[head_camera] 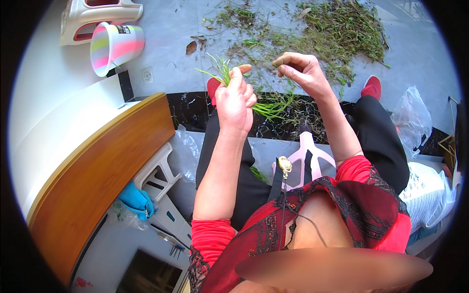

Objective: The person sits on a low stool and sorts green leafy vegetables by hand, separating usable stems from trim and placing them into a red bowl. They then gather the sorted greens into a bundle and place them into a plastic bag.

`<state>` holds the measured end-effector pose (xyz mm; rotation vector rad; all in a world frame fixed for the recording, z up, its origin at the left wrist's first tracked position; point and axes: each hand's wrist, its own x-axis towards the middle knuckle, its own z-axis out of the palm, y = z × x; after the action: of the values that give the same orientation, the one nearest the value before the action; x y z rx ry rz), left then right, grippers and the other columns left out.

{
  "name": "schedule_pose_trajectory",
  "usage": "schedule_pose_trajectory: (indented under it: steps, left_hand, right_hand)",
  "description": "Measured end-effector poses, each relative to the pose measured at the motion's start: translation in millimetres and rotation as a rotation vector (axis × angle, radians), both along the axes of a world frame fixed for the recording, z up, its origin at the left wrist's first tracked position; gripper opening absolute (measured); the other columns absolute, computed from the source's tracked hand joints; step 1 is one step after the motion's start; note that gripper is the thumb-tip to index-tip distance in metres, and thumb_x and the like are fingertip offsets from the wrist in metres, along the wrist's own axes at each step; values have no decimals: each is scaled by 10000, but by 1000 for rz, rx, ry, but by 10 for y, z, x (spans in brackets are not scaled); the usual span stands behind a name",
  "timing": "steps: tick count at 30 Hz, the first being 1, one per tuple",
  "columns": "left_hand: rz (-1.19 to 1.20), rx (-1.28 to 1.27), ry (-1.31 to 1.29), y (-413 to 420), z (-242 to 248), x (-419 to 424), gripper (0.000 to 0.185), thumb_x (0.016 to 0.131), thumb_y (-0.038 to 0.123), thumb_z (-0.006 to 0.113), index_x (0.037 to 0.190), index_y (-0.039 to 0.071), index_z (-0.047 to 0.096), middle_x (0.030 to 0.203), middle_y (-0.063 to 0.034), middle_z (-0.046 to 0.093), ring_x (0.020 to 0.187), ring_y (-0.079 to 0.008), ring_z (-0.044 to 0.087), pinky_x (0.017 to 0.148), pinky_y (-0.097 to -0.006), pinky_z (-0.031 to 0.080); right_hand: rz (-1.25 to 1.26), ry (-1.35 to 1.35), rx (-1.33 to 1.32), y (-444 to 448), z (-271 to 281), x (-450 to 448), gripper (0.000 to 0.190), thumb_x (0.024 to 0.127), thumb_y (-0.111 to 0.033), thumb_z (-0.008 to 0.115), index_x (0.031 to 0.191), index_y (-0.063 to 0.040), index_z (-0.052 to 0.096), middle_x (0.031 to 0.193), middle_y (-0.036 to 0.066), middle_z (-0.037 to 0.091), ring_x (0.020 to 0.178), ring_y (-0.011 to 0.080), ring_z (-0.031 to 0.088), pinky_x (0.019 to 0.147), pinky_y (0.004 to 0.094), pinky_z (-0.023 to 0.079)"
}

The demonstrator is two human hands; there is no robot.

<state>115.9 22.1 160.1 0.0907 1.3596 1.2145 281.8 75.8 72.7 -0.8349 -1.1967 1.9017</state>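
Note:
My left hand (236, 99) is closed around a bunch of thin green grass-like stems (269, 110). Leafy tips stick up past the thumb, and the other ends fan out below the fingers to the right. To the right of that bunch, my right hand (304, 75) hangs apart from it, thumb and forefinger brought close together. Whether a small scrap sits between those fingertips is too small to tell. Beyond both hands, a heap of pulled green plants (344, 33) covers part of the grey tiled floor, with loose bits strewn toward me.
A striped plastic bucket (126, 45) lies tipped beside a white stool (106, 11) at far left. A wooden panel (106, 157) rises on my left. Between my legs stands a pink plastic frame (304, 157). Clear plastic bags (414, 117) lie on the right, near a black marble strip (190, 110).

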Motion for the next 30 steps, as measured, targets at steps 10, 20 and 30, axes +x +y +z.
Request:
schedule_pose_trajectory:
  steps: [10, 20, 30]
  left_hand:
    - [-49, 113, -54, 38, 37, -23, 282, 1000, 285, 405, 999, 35, 536, 601, 56, 272, 491, -44, 228, 434, -202, 216]
    - [3, 270, -49, 49, 62, -81, 292, 996, 318, 403, 828, 94, 485, 630, 39, 333, 485, -53, 249, 431, -207, 213]
    - [20, 347, -81, 36, 79, -176, 257, 1010, 260, 355, 844, 91, 455, 710, 5, 368, 503, -72, 242, 449, -214, 236]
  right_hand:
    - [47, -300, 511, -45, 327, -35, 121, 758, 26, 634, 877, 2, 637, 728, 90, 562, 631, 199, 550, 566, 292, 436]
    - [55, -409, 508, 12, 199, 67, 101, 750, -5, 647, 846, -30, 632, 767, 105, 588, 707, 282, 602, 616, 342, 476]
    - [-253, -963, 633, 236, -502, 450, 64, 794, -78, 622, 852, -54, 632, 832, 101, 603, 751, 312, 605, 645, 374, 489]
